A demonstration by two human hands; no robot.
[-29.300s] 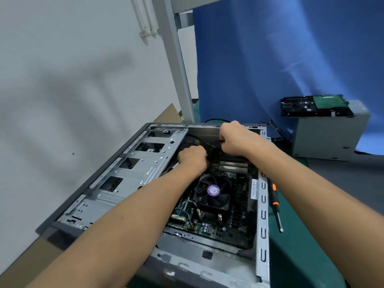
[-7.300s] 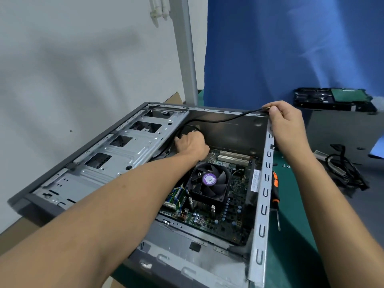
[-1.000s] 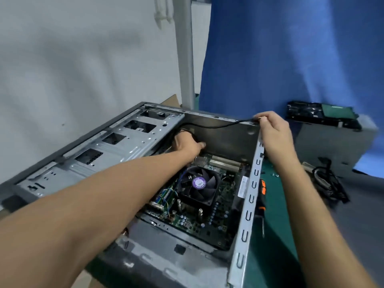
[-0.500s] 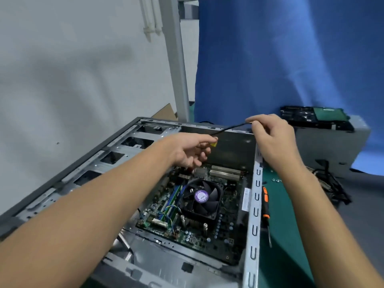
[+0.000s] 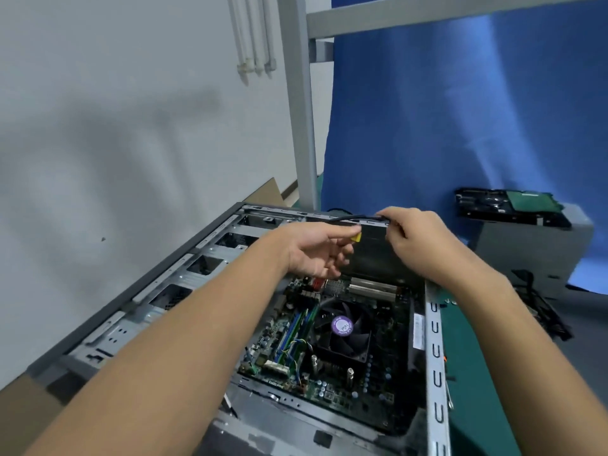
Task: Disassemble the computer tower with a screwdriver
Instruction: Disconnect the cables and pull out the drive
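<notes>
The open computer tower (image 5: 171,291) lies on its side, and its motherboard and the fan with a purple sticker (image 5: 342,325) are exposed. Above the case's far end, my left hand (image 5: 312,255) pinches the yellow connector (image 5: 356,237) at the end of a thin black cable (image 5: 355,218). My right hand (image 5: 418,240) pinches the same cable a little further along, near the case's back wall. The screwdriver (image 5: 449,398) lies on the green mat to the right of the case. Only its metal tip and a bit of orange show past the case edge.
A grey metal box (image 5: 533,251) stands at the right with a hard drive (image 5: 506,205) on top. A bundle of black cables (image 5: 539,311) and small screws (image 5: 449,302) lie on the mat. Behind are a blue cloth (image 5: 460,110), a grey post (image 5: 301,110) and a white wall.
My left hand has come up out of the case with the yellow connector. The cable is now free of the board, and my two hands have moved closer together.
</notes>
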